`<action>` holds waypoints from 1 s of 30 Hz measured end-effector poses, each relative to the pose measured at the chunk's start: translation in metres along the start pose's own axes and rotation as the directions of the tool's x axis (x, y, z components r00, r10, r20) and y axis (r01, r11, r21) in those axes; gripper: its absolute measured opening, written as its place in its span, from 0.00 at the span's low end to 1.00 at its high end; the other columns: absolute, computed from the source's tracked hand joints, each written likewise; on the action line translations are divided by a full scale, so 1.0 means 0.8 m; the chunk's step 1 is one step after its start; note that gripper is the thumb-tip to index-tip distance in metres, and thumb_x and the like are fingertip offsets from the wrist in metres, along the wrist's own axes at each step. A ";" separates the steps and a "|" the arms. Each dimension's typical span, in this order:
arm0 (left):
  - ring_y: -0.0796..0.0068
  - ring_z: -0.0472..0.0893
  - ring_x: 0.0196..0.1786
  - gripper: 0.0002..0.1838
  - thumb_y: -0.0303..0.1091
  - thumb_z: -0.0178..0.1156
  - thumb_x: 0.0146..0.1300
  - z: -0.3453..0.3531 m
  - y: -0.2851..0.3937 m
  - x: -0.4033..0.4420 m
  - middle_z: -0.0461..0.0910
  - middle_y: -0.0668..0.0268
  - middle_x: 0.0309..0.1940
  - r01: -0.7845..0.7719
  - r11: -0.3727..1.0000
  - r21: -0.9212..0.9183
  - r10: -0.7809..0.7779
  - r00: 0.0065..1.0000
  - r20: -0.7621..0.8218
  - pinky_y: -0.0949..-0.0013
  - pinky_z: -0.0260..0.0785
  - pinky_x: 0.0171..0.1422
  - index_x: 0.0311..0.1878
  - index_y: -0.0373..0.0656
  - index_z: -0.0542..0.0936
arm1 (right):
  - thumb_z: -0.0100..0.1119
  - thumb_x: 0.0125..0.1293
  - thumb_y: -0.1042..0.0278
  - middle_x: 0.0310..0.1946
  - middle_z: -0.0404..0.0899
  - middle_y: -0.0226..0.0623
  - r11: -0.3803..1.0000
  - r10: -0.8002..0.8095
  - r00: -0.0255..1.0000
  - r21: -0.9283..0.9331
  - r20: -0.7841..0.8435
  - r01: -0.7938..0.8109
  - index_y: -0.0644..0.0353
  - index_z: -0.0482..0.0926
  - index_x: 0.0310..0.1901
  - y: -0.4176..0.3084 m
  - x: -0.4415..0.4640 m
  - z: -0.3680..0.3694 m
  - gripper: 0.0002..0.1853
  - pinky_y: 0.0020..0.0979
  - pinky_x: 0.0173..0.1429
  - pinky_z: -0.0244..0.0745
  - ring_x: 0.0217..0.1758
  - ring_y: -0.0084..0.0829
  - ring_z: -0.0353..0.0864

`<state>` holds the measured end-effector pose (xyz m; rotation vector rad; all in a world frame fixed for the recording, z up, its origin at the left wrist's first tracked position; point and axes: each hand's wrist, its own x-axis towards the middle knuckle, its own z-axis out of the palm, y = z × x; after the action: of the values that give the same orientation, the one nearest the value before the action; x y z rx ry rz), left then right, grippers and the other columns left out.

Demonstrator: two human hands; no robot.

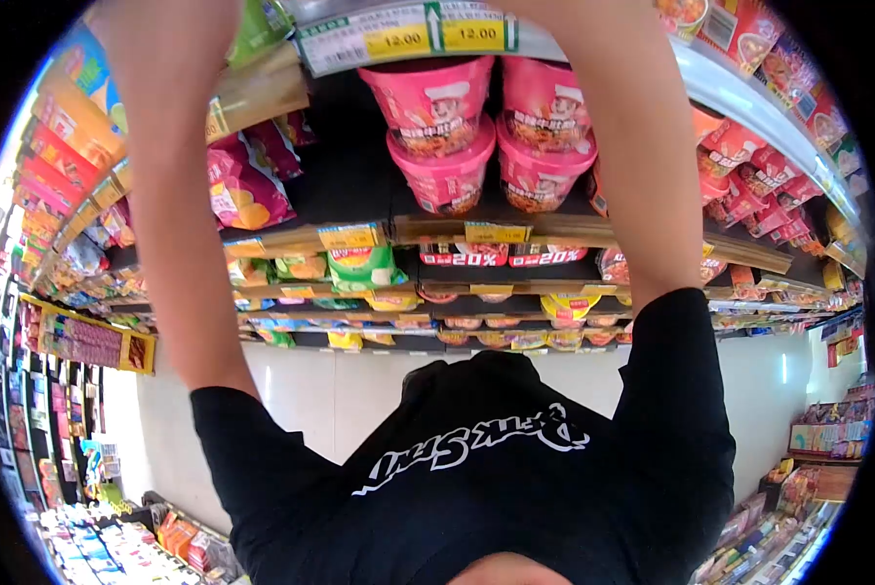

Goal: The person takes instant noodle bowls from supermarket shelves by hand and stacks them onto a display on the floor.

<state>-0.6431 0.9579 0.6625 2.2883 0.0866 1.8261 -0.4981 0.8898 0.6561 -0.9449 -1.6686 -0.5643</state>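
Note:
Both my arms reach up towards a high shelf. My left hand (172,27) is blurred at the top left edge, its fingers outside the picture, so what it holds is hidden. Just right of it is a green snack bag (258,31). My right forearm (632,127) runs up to the top edge, and the hand itself is cut off. Between the arms, pink instant noodle tubs (443,175) stand stacked in two columns. Above them is a shelf edge with yellow price tags (403,39) reading 12.00.
Purple snack bags (247,185) lie on the shelf left of the tubs. Lower shelves hold a green chip bag (361,268) and other packets. Red noodle packs (759,175) line the right side. A pale floor (306,400) lies below, with more stocked shelves around it.

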 end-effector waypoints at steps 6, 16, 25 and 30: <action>0.63 0.79 0.40 0.15 0.22 0.61 0.52 0.049 0.034 -0.216 0.78 0.59 0.36 -0.079 0.989 -0.122 0.097 0.984 0.148 0.65 0.72 0.45 0.44 0.38 0.75 | 0.60 0.62 0.73 0.57 0.73 0.47 0.752 0.243 0.840 0.453 0.486 -0.479 0.68 0.68 0.60 -0.001 -0.271 -0.043 0.25 0.34 0.59 0.72 0.56 0.36 0.77; 0.41 0.74 0.50 0.19 0.31 0.60 0.60 0.177 -0.094 -0.486 0.76 0.44 0.45 0.569 0.726 0.386 -0.654 0.744 0.135 0.48 0.64 0.58 0.53 0.34 0.72 | 0.61 0.61 0.66 0.61 0.68 0.57 0.484 0.747 0.387 -0.044 0.541 -0.874 0.68 0.60 0.66 0.096 -0.561 0.052 0.34 0.39 0.61 0.71 0.62 0.50 0.73; 0.68 0.77 0.38 0.16 0.23 0.63 0.56 0.195 -0.176 -0.533 0.79 0.62 0.36 0.804 0.589 0.080 -0.808 0.588 0.033 0.66 0.68 0.46 0.48 0.35 0.73 | 0.60 0.59 0.68 0.59 0.64 0.62 0.470 0.820 0.412 -0.058 0.398 -0.881 0.71 0.52 0.69 0.108 -0.578 0.067 0.40 0.42 0.66 0.65 0.62 0.54 0.66; 0.76 0.78 0.36 0.17 0.24 0.68 0.55 0.197 -0.149 -0.526 0.80 0.62 0.34 0.750 0.661 -0.025 -0.745 0.652 -0.142 0.72 0.70 0.42 0.44 0.33 0.73 | 0.61 0.58 0.68 0.57 0.65 0.60 0.461 0.816 0.413 -0.025 0.405 -0.887 0.69 0.52 0.69 0.114 -0.592 0.065 0.40 0.40 0.65 0.66 0.61 0.50 0.70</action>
<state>-0.5768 0.9792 0.2028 1.7014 0.9513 1.4960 -0.4066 0.8392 0.1827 -1.6598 -1.2318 0.5323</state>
